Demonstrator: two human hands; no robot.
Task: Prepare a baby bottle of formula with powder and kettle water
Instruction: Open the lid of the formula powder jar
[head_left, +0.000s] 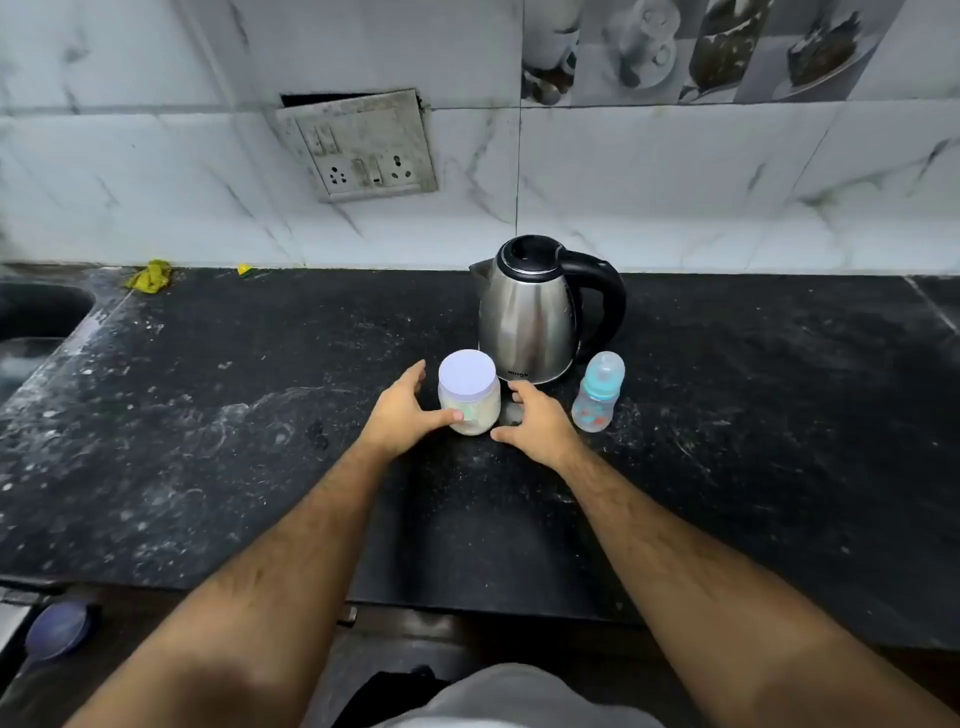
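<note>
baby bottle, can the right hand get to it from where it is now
Probably yes. The right hand hovers open beside the powder jar, and the baby bottle stands just to its right on the counter with nothing between them.

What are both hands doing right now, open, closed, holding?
Left hand: thumb and fingers curled round the powder jar, holding it.
Right hand: open, beside the jar, holding nothing.

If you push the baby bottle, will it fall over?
Probably, quite easily. The baby bottle stands tall and narrow on the countertop, so it likely tips. It looks empty and see-through, so it is probably light. Its round body would likely roll afterwards.
</note>
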